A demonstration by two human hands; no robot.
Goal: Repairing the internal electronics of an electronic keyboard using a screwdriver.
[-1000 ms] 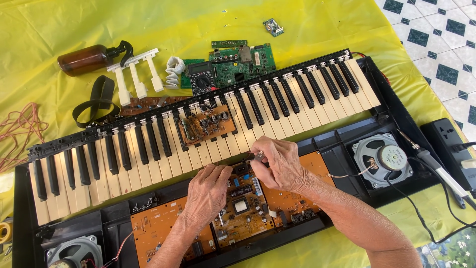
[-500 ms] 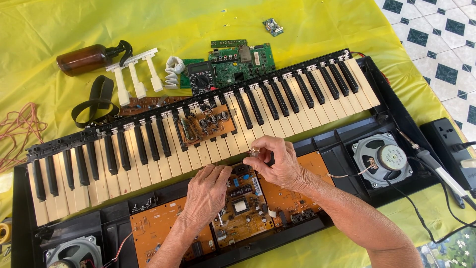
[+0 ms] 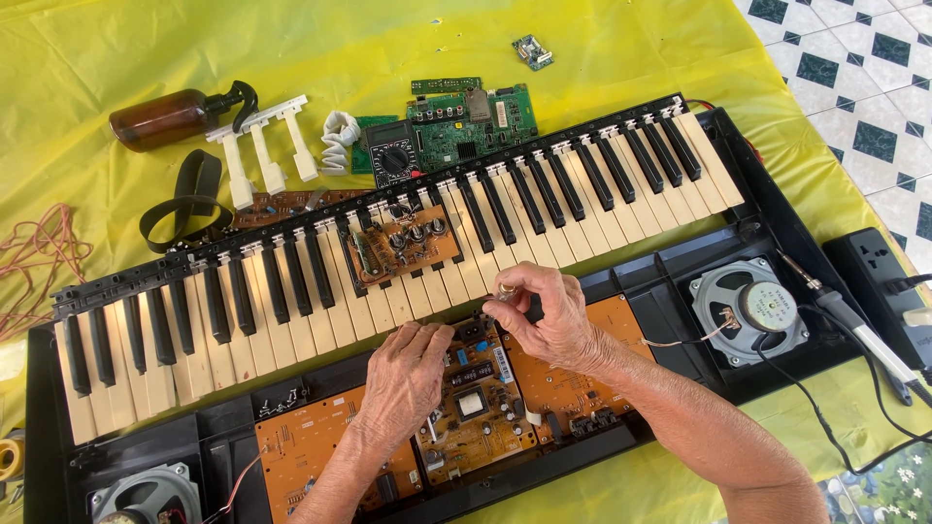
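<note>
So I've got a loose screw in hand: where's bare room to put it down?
Bare yellow cloth above the keyboard, between green board and tiled floor; also above the brown bottle. Crowded around both hands.

Yellow cloth (image 3: 602,58) lies open above; soldering iron (image 3: 854,325) and power strip (image 3: 879,277) crowd the right.

We see a small silvery part (image 3: 506,288) pinched between the fingertips of our right hand (image 3: 544,320), held just above the front edge of the white keys (too small to tell its exact shape). Beneath our left hand (image 3: 406,374) lies the orange-brown circuit board (image 3: 485,408), flat in the opened black keyboard case (image 3: 680,291), crowded with small components.
</note>
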